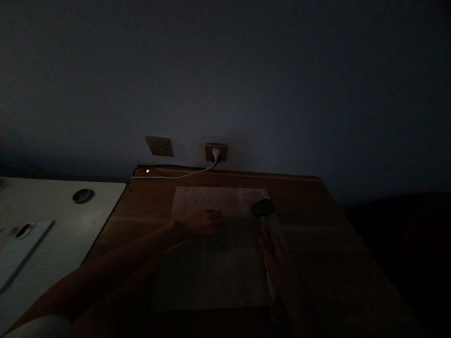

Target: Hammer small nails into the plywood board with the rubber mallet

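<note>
A pale rectangular board [211,277] lies flat on the wooden table, with a row of small dark marks or nails along its far edge. Over its upper middle is my left hand [202,222], fingers curled inward; whatever they may hold is hidden in the dark. My right hand [276,263] is wrapped round the handle of a hammer [263,208]. The hammer's dark head is raised near the board's far right corner. A small shiny thing [223,246], too dim to name, rests on the board just below my left hand.
The room is very dark. Beyond the wooden table [299,192], a wall outlet [221,153] holds a white plug, its cable [176,177] running left along the table's back edge. At left, a white table [102,197] bears a round dark object [83,195] and a pale flat object [31,249].
</note>
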Motion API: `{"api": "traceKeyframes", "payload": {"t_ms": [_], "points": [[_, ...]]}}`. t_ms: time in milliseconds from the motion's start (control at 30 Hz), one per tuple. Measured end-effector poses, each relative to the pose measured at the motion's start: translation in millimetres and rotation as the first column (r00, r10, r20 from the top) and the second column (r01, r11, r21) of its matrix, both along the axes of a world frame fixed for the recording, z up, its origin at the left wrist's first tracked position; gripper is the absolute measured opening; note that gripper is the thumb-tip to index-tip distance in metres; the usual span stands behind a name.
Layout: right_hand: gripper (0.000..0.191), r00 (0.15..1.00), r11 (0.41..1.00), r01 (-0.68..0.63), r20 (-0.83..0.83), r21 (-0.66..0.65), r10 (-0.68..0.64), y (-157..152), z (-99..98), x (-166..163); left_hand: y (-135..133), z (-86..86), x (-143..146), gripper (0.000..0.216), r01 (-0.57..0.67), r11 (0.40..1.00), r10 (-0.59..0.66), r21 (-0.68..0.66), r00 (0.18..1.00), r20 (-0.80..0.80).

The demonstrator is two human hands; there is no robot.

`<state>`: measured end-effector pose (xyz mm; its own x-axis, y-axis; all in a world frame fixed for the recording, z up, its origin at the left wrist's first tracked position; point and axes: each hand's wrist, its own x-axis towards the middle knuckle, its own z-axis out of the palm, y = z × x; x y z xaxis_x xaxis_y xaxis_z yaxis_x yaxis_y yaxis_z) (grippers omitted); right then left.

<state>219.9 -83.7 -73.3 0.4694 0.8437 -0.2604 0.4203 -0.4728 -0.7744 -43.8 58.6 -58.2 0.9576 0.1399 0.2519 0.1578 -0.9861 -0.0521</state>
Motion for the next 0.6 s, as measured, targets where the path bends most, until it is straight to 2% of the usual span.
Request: {"api": "traceKeyframes", "payload": {"t_ms": [67,167,267,333,433,533,600], "points": [[0.075,0.999,1.000,0.008,-0.033,-0.029,-0.009,0.3,0.6,-1.0,3.6,-0.6,5.3,0.010,-0.021,0.998,0.022,-0.051,1.000,0.019],[0.075,0.999,0.999,0.008,-0.043,-0.044,-0.010,0.0,3.5,-2.0,17.0,-4.0,19.8,0.018,-0.136,0.955,0.166,-0.262,0.982,0.095],[0.071,1.000,1.000,-0.002,-0.007,-0.019,0.002,0.0,5.9,-1.8,36.4,-12.2,40.1,0.024,-0.262,0.802,0.408,-0.537,0.896,0.172],[0.070,1.000,1.000,-0.005,-0.003,-0.014,0.004,0.1,6.4,-1.3,47.7,-18.3,52.1,0.025,-0.306,0.704,0.520,-0.641,0.837,0.171],[0.072,1.000,1.000,-0.012,-0.020,-0.025,0.011,0.0,5.4,-1.1,56.7,-24.8,61.7,0.023,-0.344,0.645,0.575,-0.682,0.807,0.136],[0.070,1.000,1.000,-0.003,-0.003,-0.010,0.003,-0.7,2.5,-0.9,57.1,-27.5,62.4,0.024,-0.362,0.638,0.588,-0.680,0.798,0.127],[0.068,1.000,1.000,0.001,0.007,0.004,-0.001,-1.2,-0.5,-0.2,55.4,-28.3,61.3,0.026,-0.357,0.654,0.575,-0.667,0.808,0.131]]}}
